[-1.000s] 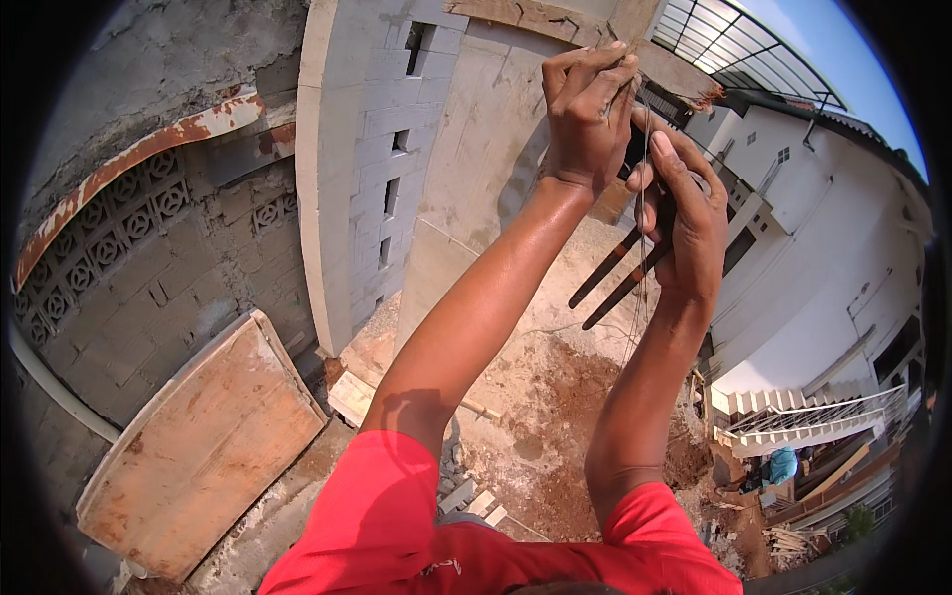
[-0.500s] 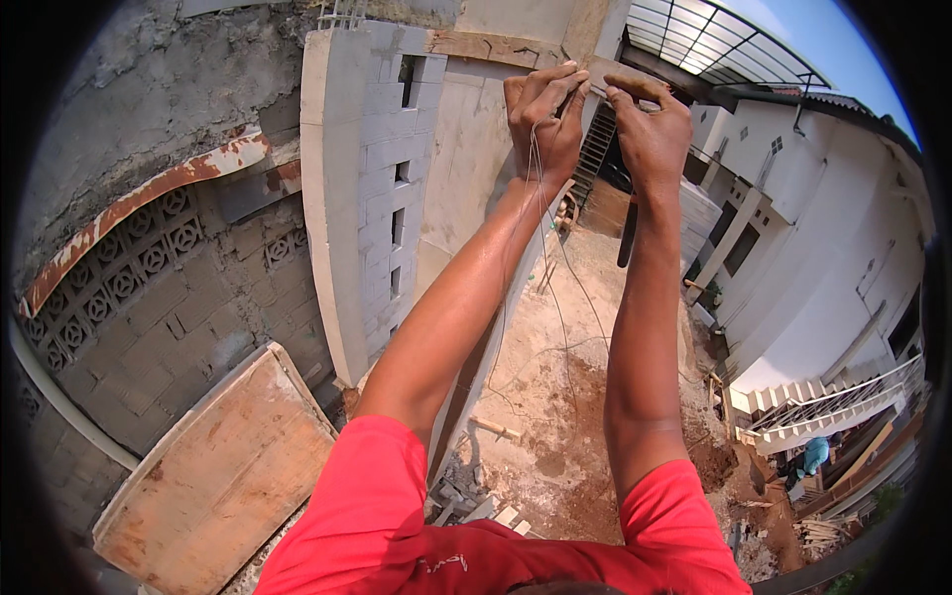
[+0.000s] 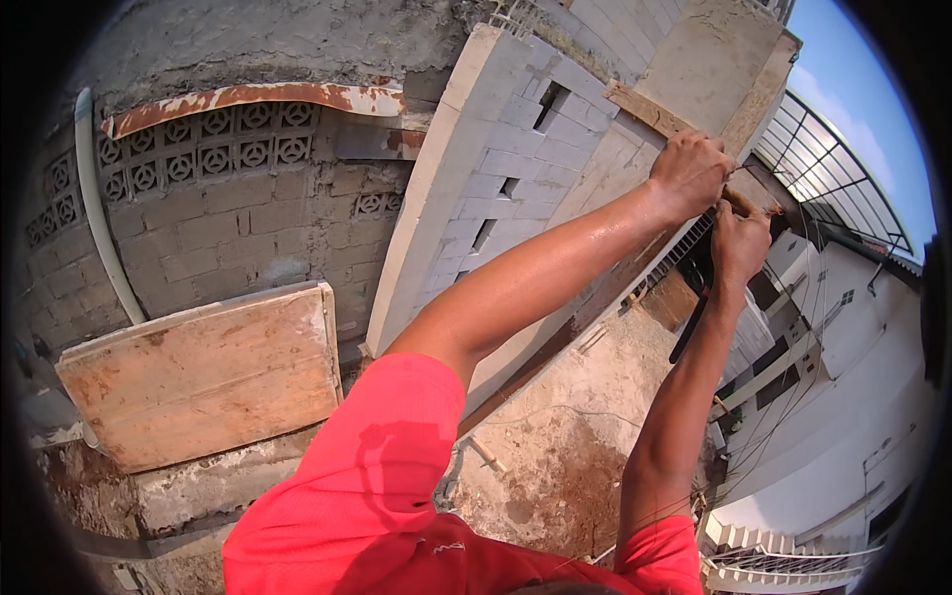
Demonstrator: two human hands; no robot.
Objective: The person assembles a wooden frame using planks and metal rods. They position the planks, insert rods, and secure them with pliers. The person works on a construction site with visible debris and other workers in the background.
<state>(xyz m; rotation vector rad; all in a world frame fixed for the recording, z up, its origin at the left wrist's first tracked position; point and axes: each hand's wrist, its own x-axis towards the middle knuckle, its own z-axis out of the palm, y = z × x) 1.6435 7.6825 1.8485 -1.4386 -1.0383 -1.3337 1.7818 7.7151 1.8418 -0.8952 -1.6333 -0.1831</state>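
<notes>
My left hand (image 3: 691, 177) is raised against the top of the wall, fingers closed at thin wire (image 3: 815, 273) whose loose strands hang down on the right. Just below and right of it, my right hand (image 3: 742, 241) is closed too, its fingertips close to the left hand's; what it pinches is hidden. A dark, slim handle (image 3: 686, 332) shows beside my right forearm; whether that hand holds it I cannot tell. Behind the hands are a wooden batten (image 3: 647, 107) and an upright formwork panel (image 3: 712, 55).
A pale block wall (image 3: 535, 129) with narrow slots and a concrete post (image 3: 431, 188) stand left of my hands. A stained board (image 3: 203, 377) leans at the lower left. Bare ground (image 3: 555, 426) lies far below. A white house (image 3: 843, 377) is on the right.
The view has turned right-side-up the wall, so the scene sits differently. My left hand now lies back-outward over the batten's end, the right hand lower beside it; the wire strands have swung rightward.
</notes>
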